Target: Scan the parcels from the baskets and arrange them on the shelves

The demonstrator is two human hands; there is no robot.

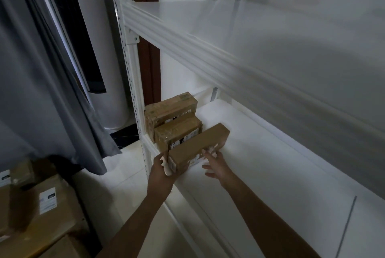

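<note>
Here we hold a long parcel at the front edge of the lower shelf, tilted, its far end pointing into the shelf. Our left hand wraps its near end, fingers curled round the corner. Our right hand lies against its right side, fingers spread loosely, not closed on it. Just to the left, two more parcels stand on the shelf by the post: a small box touching ours, and a bigger box behind. Cartons sit on the floor at lower left, beside a grey curtain.
</note>
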